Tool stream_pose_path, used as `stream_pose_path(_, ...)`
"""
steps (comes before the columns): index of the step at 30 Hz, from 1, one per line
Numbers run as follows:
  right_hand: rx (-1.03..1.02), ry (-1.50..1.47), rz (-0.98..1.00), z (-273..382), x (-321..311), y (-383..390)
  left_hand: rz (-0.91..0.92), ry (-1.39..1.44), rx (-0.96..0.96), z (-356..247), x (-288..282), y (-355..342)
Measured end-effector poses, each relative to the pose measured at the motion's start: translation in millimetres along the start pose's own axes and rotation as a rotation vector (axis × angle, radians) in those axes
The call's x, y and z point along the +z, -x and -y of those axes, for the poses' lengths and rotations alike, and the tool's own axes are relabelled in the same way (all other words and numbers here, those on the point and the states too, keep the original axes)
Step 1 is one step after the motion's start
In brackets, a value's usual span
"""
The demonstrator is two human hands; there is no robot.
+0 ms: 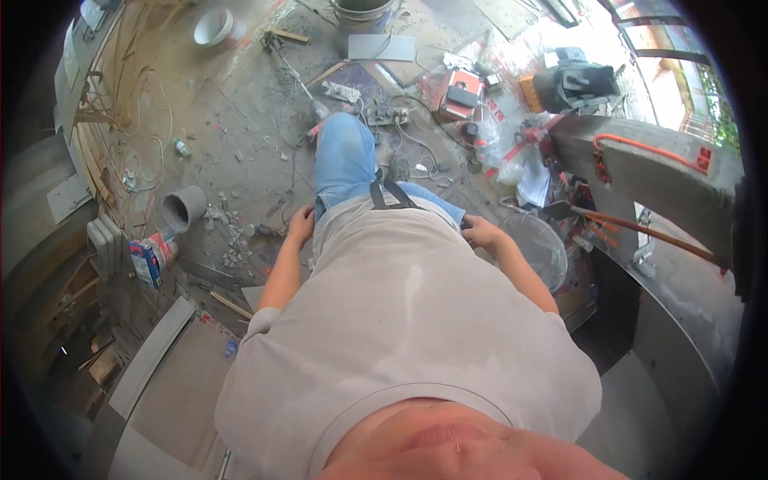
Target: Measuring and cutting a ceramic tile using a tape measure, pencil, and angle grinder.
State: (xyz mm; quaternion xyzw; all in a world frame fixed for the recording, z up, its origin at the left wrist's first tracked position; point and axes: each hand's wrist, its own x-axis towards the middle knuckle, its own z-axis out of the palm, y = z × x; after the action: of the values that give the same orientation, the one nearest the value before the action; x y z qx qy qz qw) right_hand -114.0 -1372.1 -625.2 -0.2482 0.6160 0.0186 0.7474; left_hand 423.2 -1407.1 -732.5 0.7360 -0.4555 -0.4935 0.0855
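My left hand [302,221] hangs beside my left thigh with its fingers curled; what they hold, if anything, is hidden. Against the side of my jeans [342,160], my right hand [478,230] has bent fingers; I cannot make out anything in them. Dark straps [392,194] lie over my lap. A dusty tool [264,230] is on the floor left of my left hand, and a clear round plastic sheet or lid [536,256] is right of my right hand.
Debris and cables cover the floor [216,104]. Buckets [216,30], a grey pipe [182,208], a red box [456,92] and a black bag [576,88] surround me. A concrete ledge [656,172] and long-handled tool [640,232] are at right, boards [112,168] at left.
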Motion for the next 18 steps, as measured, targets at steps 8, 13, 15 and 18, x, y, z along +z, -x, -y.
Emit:
stream_pose_path(8, -0.208, 0.408, -0.335, 102, -110, -86, 0.141, -0.012, -0.456, -35, -8, -128)
stream_pose_path(13, -0.118, 0.276, -0.568, 201, -178, -96, 0.191, -0.439, -0.11, -72, -37, -296)
stream_pose_path(15, -0.112, 0.406, -0.672, 196, -217, -95, 0.146, -0.332, -0.017, -143, -40, -374)
stream_pose_path(18, -0.068, 0.396, -0.641, 319, -261, -86, -0.123, 0.13, -0.081, -236, -65, -475)
